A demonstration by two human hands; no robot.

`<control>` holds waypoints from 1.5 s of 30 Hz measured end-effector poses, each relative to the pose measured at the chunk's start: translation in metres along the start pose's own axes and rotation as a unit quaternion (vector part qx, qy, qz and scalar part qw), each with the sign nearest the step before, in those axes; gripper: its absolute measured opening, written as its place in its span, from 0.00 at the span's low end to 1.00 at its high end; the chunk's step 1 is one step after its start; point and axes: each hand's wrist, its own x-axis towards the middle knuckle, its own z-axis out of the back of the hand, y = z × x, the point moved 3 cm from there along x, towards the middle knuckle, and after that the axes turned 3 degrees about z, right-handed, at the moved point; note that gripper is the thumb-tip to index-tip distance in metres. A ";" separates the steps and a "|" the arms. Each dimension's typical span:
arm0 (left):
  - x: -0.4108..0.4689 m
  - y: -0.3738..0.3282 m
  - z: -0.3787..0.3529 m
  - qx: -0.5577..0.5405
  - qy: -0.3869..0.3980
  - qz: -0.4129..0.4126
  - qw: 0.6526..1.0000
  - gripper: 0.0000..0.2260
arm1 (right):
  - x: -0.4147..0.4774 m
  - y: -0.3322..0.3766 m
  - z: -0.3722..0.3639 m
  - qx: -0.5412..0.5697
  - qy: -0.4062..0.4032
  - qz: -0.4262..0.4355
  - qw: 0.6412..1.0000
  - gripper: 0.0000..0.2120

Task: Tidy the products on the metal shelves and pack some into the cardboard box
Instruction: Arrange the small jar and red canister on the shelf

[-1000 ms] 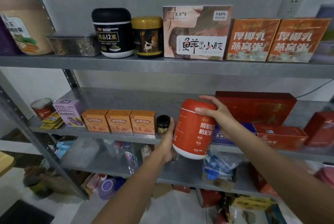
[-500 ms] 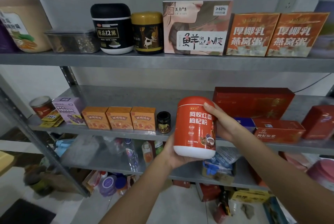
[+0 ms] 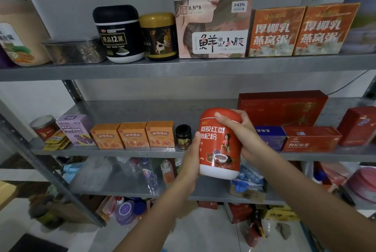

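I hold a red jar [image 3: 218, 146] with a white base and Chinese lettering upright in front of the middle metal shelf [image 3: 126, 151]. My left hand [image 3: 191, 162] grips its lower left side. My right hand [image 3: 242, 137] wraps over its red lid and right side. The jar's label faces me. To its left a small dark jar [image 3: 183, 136] and three orange boxes [image 3: 132, 135] stand in a row on that shelf. No cardboard box shows clearly.
The top shelf [image 3: 183, 67] carries a black tub [image 3: 118, 33], a gold-lidded jar [image 3: 159, 37], a pink box [image 3: 212, 26] and two orange boxes [image 3: 303, 29]. Red boxes [image 3: 281, 108] and a blue box [image 3: 271, 137] sit right of my hands. Bottles and bags crowd the lower shelf.
The jar has been turned between my hands so that its label faces me, and it now stands more upright. My right hand has shifted up onto the lid.
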 end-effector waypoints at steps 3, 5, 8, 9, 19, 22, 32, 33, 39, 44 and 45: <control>-0.007 -0.003 0.005 -0.021 -0.012 0.011 1.000 0.23 | -0.003 0.003 0.004 0.014 0.049 -0.009 0.999 0.32; -0.011 -0.002 0.006 -0.057 0.004 0.056 0.997 0.25 | -0.004 0.001 0.007 0.025 0.068 -0.008 0.997 0.32; -0.015 0.004 -0.001 -0.141 0.038 0.155 0.977 0.29 | -0.003 -0.010 0.012 0.058 0.086 -0.036 0.994 0.34; -0.018 0.006 -0.004 -0.173 0.050 0.182 0.967 0.30 | -0.003 -0.014 0.013 0.066 0.089 -0.048 0.993 0.34; -0.011 0.004 0.003 -0.107 0.039 0.116 0.987 0.27 | -0.012 0.001 0.012 0.000 0.009 0.035 0.999 0.31; -0.016 -0.001 0.000 -0.031 0.048 0.089 0.994 0.28 | -0.012 -0.003 0.009 -0.059 -0.032 0.043 0.997 0.29; -0.035 0.004 -0.012 -0.259 0.084 0.271 0.923 0.31 | -0.007 -0.022 0.019 0.053 0.043 -0.120 0.990 0.37; -0.038 0.003 -0.015 -0.279 0.093 0.289 0.911 0.30 | -0.008 -0.027 0.019 0.073 0.054 -0.145 0.985 0.37; -0.042 0.009 -0.017 -0.301 0.102 0.305 0.898 0.31 | -0.008 -0.033 0.018 0.108 0.035 -0.132 0.985 0.38; -0.032 0.005 -0.007 -0.168 0.032 0.199 0.965 0.25 | -0.010 -0.018 0.021 0.025 -0.006 -0.054 0.998 0.27; -0.030 0.002 -0.004 -0.145 0.021 0.179 0.973 0.23 | -0.012 -0.015 0.020 0.004 -0.011 -0.035 0.999 0.23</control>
